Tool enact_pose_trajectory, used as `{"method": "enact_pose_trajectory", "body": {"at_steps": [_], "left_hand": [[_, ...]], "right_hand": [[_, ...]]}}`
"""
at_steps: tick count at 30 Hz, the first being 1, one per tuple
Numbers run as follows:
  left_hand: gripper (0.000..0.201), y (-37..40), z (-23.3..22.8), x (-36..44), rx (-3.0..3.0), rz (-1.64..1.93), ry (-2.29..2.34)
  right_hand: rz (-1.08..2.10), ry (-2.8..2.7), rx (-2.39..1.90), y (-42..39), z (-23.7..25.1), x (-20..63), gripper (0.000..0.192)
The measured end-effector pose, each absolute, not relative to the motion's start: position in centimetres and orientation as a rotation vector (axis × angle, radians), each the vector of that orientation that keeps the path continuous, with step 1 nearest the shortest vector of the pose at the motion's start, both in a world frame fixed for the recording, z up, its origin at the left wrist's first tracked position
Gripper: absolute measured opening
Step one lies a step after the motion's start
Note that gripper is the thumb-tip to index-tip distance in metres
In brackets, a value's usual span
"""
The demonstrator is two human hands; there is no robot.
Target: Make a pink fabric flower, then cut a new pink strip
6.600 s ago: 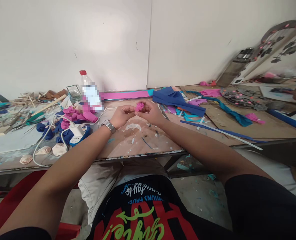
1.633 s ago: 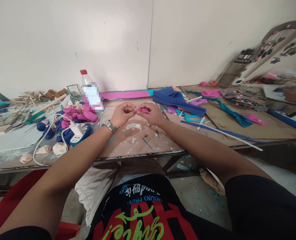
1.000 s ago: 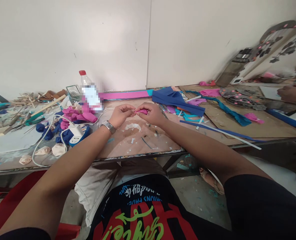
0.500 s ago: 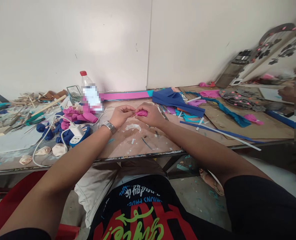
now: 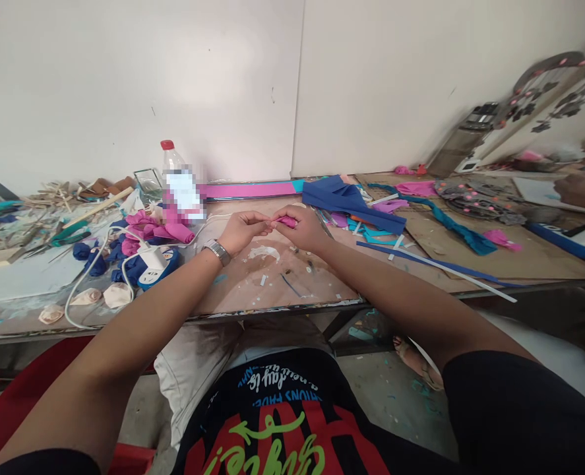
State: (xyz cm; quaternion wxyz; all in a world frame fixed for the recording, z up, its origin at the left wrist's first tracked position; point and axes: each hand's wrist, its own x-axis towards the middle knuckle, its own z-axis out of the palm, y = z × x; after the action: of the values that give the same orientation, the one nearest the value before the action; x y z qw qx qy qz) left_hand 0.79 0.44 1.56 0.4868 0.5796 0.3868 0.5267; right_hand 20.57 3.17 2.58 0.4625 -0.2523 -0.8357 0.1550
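A small crumpled piece of pink crepe paper is held over the middle of the table. My right hand is wrapped round it, thumb on the near side. From the other side my left hand, with a watch at the wrist, pinches at the paper's left end; its fingertips meet my right thumb there. The exact grip of the left fingertips is partly hidden. Beneath both hands lies the paint-marked tabletop. Just right of them are blue crepe paper sheets and strips.
Left stand a red-capped bottle, pink paper flowers, a blue-and-white power strip with a white cable, and several cream paper flowers. At right are cardboard, a teal strip and another person's hand.
My fingers have shifted slightly round the pink paper, my right thumb now lying further left across it. At the far right, the other person's hand has come more into view.
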Motion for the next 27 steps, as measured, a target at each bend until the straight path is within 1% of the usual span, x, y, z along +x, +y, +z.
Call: {"method": "enact_pose_trajectory", "body": {"at_steps": [4, 8, 14, 19, 24, 27], "left_hand": [[0.036, 0.51, 1.65, 0.85, 1.403, 1.316, 0.961], [0.033, 0.79, 1.52, 0.85, 1.389, 1.345, 0.962], [0.028, 0.86, 1.31, 0.95, 1.408, 1.296, 0.965], [0.03, 1.04, 1.2, 0.83, 1.386, 1.296, 0.979], [0.034, 1.11, 1.04, 0.62, 1.438, 1.286, 0.969], [0.035, 1.01, 1.07, 0.56, 1.557, 1.298, 0.936]], "right_hand": [[0.445, -2.029, -0.601, 3.61, 2.11, 20.4, 0.02], [0.511, -2.032, -0.581, 3.79, 1.95, 20.35, 0.028], [0.439, -2.045, -0.625, 3.63, 2.16, 20.34, 0.017], [0.411, -2.068, -0.583, 3.87, 1.97, 20.37, 0.024], [0.43, -2.043, -0.612, 3.93, 1.91, 20.33, 0.016], [0.487, -1.987, -0.662, 3.68, 2.15, 20.28, 0.018]]}}
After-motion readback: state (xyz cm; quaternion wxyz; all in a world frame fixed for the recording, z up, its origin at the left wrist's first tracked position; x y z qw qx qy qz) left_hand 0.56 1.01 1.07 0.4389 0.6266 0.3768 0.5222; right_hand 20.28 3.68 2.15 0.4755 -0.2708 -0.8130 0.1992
